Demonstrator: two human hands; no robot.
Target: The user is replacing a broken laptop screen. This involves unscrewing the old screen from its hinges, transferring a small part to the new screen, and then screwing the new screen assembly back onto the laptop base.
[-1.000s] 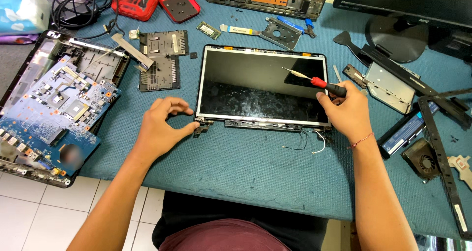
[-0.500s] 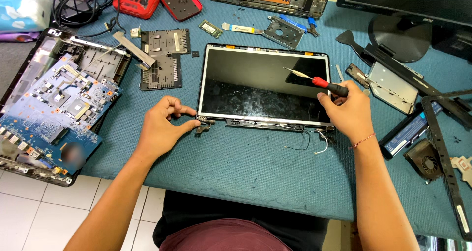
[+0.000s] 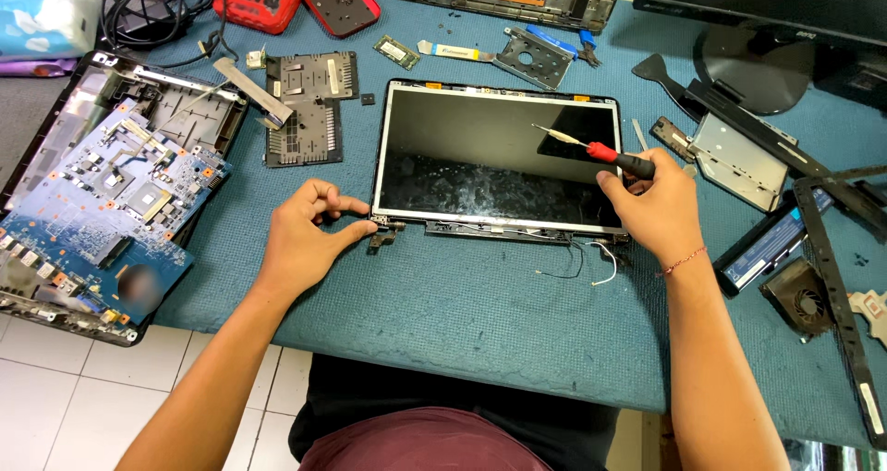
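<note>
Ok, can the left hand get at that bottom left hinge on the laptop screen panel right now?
Probably yes. The left hand lies right beside the hinge at the screen panel corner, fingertips at or nearly on it, nothing between them. The right hand holds the screwdriver well clear.

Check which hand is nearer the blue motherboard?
Left. The left hand sits at the screen panel's lower-left hinge, beside the motherboard; the right hand holds a screwdriver across the panel.
</note>
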